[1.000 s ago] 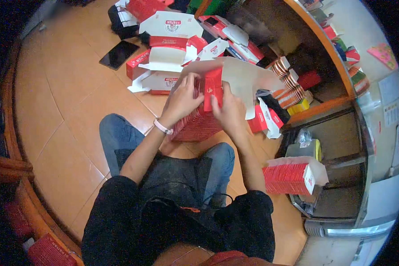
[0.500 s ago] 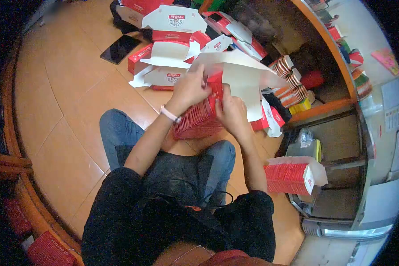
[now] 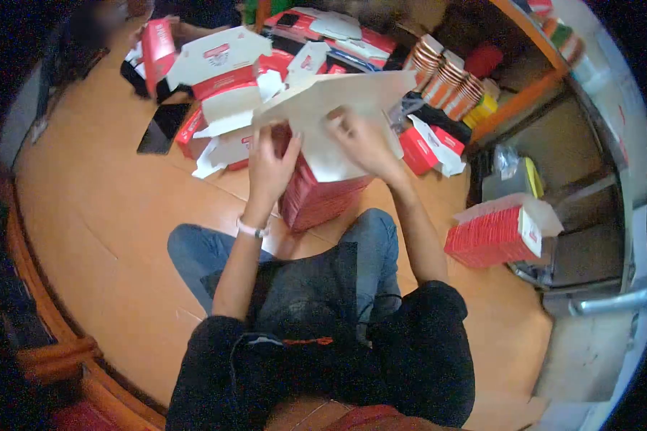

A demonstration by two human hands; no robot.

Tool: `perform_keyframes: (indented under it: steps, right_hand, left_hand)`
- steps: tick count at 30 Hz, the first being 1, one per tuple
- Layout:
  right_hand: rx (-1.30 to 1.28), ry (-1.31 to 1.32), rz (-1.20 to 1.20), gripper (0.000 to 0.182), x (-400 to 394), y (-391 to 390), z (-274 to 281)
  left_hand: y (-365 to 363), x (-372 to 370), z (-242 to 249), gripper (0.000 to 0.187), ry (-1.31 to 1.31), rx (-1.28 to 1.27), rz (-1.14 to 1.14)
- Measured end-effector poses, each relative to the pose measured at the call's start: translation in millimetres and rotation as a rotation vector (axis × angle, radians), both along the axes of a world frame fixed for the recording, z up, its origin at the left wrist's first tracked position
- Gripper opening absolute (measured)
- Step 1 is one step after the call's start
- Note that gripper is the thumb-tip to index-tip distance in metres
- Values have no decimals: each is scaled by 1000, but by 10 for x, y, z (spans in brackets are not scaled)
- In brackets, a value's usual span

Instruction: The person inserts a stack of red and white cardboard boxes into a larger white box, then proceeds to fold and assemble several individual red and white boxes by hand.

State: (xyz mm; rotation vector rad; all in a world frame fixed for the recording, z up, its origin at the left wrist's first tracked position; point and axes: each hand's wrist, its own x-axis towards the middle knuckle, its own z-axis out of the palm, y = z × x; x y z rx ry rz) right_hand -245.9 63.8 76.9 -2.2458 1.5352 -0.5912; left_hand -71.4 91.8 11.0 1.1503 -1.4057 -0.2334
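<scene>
An unfolded cardboard food box (image 3: 323, 161), white inside, stands over the front of a red stack of flat boxes (image 3: 320, 205) on the floor between my knees. My left hand (image 3: 272, 169), with a pale band at the wrist, is closed on the box's left edge. My right hand (image 3: 366, 147) lies against the white inner face, fingers curled in on the cardboard and slightly blurred. Just beyond my hands are formed red and white boxes (image 3: 226, 118) with open flaps, one bearing a printed logo.
A black phone (image 3: 163, 129) lies on the tiled floor at the left. Another stack of red flat boxes (image 3: 490, 237) sits to the right beside a shelf (image 3: 582, 187). Striped stacks (image 3: 446, 79) stand at the back right. Another person's arm (image 3: 194, 31) shows near a red box (image 3: 158, 54).
My hands have moved apart, and the white box panel has opened and turned toward me. The view has shifted. A red box is now raised at the far left.
</scene>
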Motion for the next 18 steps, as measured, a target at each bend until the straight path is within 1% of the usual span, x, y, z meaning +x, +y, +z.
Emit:
perform_keyframes:
  steps: [2, 3, 4, 5, 6, 7, 8, 9, 10, 12, 13, 14, 16, 18]
  right_hand:
    - [-497, 126, -270, 25, -251, -4, 222]
    - [-493, 114, -297, 25, -373, -57, 169]
    - [-535, 173, -284, 24, -487, -135, 102]
    - [-577, 232, -269, 24, -593, -221, 33]
    - [-576, 214, -293, 24, -648, -265, -2]
    - [-536, 202, -238, 23, -673, -294, -55]
    - [-494, 190, -181, 23, -703, -325, -112]
    - [-586, 157, -119, 22, -729, -363, -148]
    - [-569, 145, -134, 22, -726, -379, -140]
    - [-429, 422, -83, 23, -708, -390, -111]
    - [-462, 453, -29, 23, -708, -396, -99]
    - [-449, 440, -49, 23, -711, -402, -84]
    - [-452, 326, 16, 21, -726, -390, -91]
    - [-406, 277, -15, 20, -673, -439, -248]
  left_hand:
    - [79, -61, -20, 37, -54, 7, -48]
    - [125, -91, -15, 40, -104, 19, -75]
    - [167, -120, 31, 40, -127, 16, -100]
    - [197, -138, 100, 41, 74, 36, -214]
    - [214, -153, 136, 42, 274, 65, -322]
    - [223, -147, 120, 42, 250, 72, -336]
    - [228, -135, 94, 41, 231, 109, -284]
    - [235, -146, 66, 40, 216, 147, -230]
    - [249, -182, 73, 40, 200, 165, -240]
    - [297, -255, 101, 38, 178, 207, -55]
    - [256, -163, 78, 36, -175, 206, 63]
    - [228, -111, 110, 36, -194, 213, 45]
    - [228, -74, 258, 37, -475, 233, -90]
    - [243, -62, 212, 37, -526, 241, -108]
